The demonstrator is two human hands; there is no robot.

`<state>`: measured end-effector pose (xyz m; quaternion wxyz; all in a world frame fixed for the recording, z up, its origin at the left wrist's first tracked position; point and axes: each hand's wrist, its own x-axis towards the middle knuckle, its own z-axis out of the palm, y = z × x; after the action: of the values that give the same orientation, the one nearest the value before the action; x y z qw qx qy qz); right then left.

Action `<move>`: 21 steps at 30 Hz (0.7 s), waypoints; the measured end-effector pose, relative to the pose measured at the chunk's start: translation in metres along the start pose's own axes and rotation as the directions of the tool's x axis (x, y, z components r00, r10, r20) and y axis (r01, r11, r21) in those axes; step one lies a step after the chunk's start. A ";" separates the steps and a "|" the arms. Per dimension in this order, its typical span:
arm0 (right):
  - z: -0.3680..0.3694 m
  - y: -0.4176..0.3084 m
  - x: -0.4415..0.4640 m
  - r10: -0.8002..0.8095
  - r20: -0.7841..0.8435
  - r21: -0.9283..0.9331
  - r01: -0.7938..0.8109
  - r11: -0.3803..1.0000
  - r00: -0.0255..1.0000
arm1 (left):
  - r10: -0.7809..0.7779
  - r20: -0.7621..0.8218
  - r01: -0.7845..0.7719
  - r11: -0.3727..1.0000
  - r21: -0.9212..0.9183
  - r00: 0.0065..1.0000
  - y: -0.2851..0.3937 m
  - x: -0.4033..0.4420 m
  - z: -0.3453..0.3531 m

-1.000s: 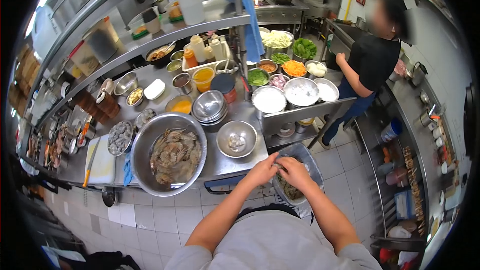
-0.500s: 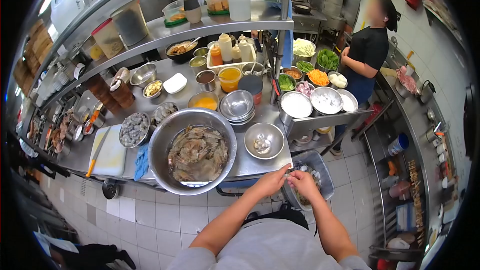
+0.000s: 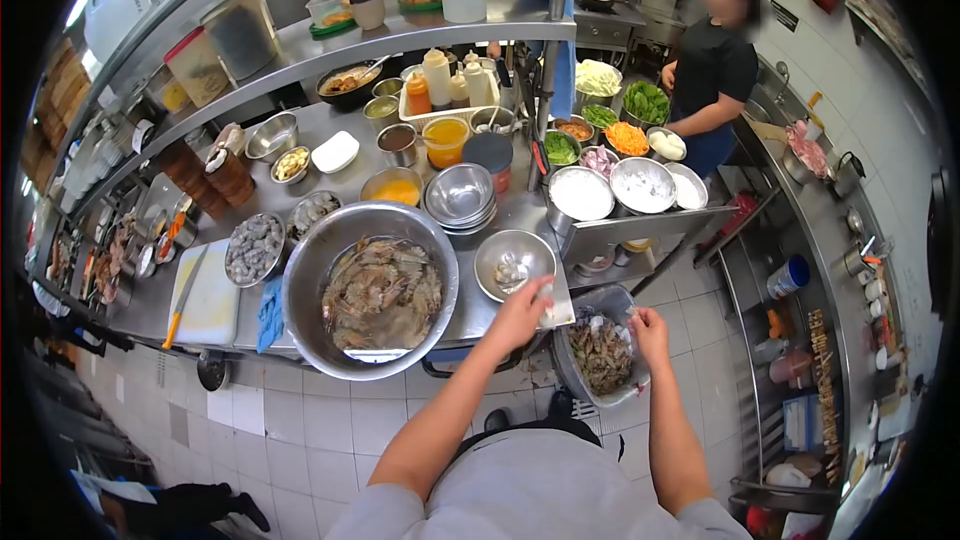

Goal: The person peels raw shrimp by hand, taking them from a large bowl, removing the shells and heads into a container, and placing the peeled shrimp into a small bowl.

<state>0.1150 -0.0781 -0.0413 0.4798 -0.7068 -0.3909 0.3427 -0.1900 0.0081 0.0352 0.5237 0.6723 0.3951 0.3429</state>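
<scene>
My left hand is beside the small steel bowl, its fingers bent around something I cannot make out. A few pale peeled shrimp lie in that bowl. Above the right side of a grey plastic bin, my right hand pinches a small pale piece that looks like shrimp shell. Dark shells and heads fill the bottom of the bin. Left of my hands, whole unpeeled shrimp soak in a large steel basin.
A knife rests on a white cutting board, near a bowl of grey shrimp. Stacked steel bowls stand behind the basin. A co-worker in black stands beyond the vegetable containers on the right.
My hands, together over the bin before, have parted: the left moved up and left to the small bowl, the right slightly right and up. The co-worker's arm has reached toward the containers.
</scene>
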 end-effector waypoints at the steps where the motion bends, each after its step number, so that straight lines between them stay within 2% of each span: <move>1: -0.006 0.007 0.006 0.104 0.078 0.043 -0.107 0.993 0.992 | -0.012 -0.040 0.010 0.999 -0.043 0.999 0.001 0.014 -0.006; 2: -0.007 0.016 0.008 0.105 0.097 0.040 -0.109 0.993 0.990 | -0.022 -0.056 0.020 0.999 -0.042 0.998 0.002 0.025 -0.011; 4: -0.003 0.069 0.015 0.056 0.065 -0.012 -0.055 0.998 0.996 | 0.024 -0.237 -0.009 0.998 0.064 0.971 0.001 0.036 -0.022; 5: -0.009 0.090 0.019 0.051 0.057 -0.385 -0.025 0.923 0.997 | 0.015 -0.261 0.004 0.998 0.070 0.965 0.001 0.032 -0.029; 7: -0.013 0.136 0.015 -0.026 -0.031 -0.408 0.011 0.913 0.999 | 0.191 -0.463 -0.086 0.967 0.239 0.865 0.003 0.022 -0.043; 9: -0.017 0.094 -0.010 0.236 -0.047 -0.218 -0.241 0.946 0.971 | 0.157 -0.517 -0.048 0.975 0.219 0.842 -0.006 -0.004 -0.074; 12: -0.040 0.133 -0.009 0.190 -0.088 -0.195 -0.204 0.959 0.978 | 0.058 -0.641 0.053 0.987 0.153 0.766 -0.028 -0.049 -0.136; 14: -0.059 0.154 0.000 0.226 -0.072 -0.204 -0.236 0.950 0.971 | 0.049 -0.736 0.200 0.948 0.246 0.675 -0.027 -0.074 -0.181; 16: -0.060 0.152 0.006 0.259 -0.063 -0.210 -0.266 0.941 0.964 | 0.146 -0.744 0.396 0.771 0.499 0.652 -0.050 -0.092 -0.229; 17: -0.060 0.142 0.007 0.276 -0.038 -0.181 -0.278 0.943 0.960 | 0.148 -0.745 0.396 0.771 0.499 0.650 -0.052 -0.096 -0.244; 19: -0.053 0.121 0.006 0.289 -0.008 -0.155 -0.287 0.945 0.957 | -0.074 -0.755 0.619 0.626 0.474 0.652 -0.053 -0.097 -0.269; 20: -0.044 0.112 0.007 0.306 0.059 -0.110 -0.298 0.948 0.950 | -0.072 -0.758 0.620 0.627 0.471 0.649 -0.057 -0.095 -0.277; 21: -0.034 0.102 0.006 0.319 0.126 -0.065 -0.313 0.948 0.939 | -0.182 -0.731 0.684 0.551 0.478 0.658 -0.068 -0.091 -0.286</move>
<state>0.1703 -0.1103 -0.1282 0.3755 -0.7459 -0.3114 0.4535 -0.4935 0.0605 0.0261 0.1296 0.5446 0.8036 0.2020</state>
